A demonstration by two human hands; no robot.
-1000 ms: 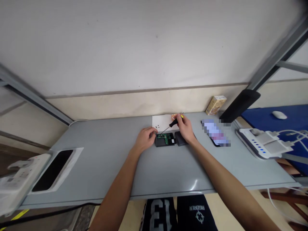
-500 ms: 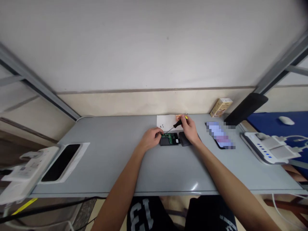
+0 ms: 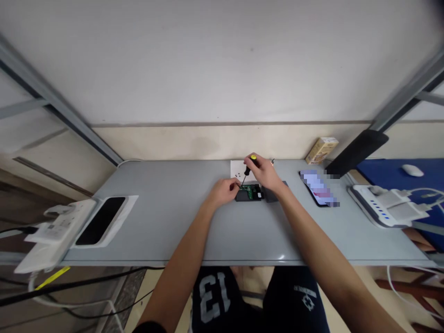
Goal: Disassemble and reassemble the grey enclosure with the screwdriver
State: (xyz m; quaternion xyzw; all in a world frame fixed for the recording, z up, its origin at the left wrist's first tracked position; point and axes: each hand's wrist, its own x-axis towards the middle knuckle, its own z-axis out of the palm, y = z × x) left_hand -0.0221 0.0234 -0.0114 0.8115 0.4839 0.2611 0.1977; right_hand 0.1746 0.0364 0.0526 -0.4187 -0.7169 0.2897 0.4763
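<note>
— Grey table [image 3: 166,217] against a pale wall, that's my bench. My left hand [image 3: 224,190] is pressed down on the near-left end of the small black device [image 3: 249,193], fingers closed against its edge. It lies about mid-table, towards the back, with its green board showing.

— And the other one?

— My right hand [image 3: 265,172] pinches the screwdriver [image 3: 247,170] by its black handle, yellow cap up, tip angled down at the board.

— What worries you?

— I'd judge the tip could skid off and scratch the board if my left hand lets the case shift. Those tiny dark screws on the white paper [image 3: 237,169] just behind could scatter if my wrist brushes them.

— Room to move?

— Plenty towards me and to the left, where only a black tray [image 3: 104,221] sits near the edge. On the right, a phone [image 3: 318,188] lies near my forearm, a white power strip [image 3: 385,208] farther out. The separate black cover [image 3: 272,194] sits right under my right wrist.
</note>
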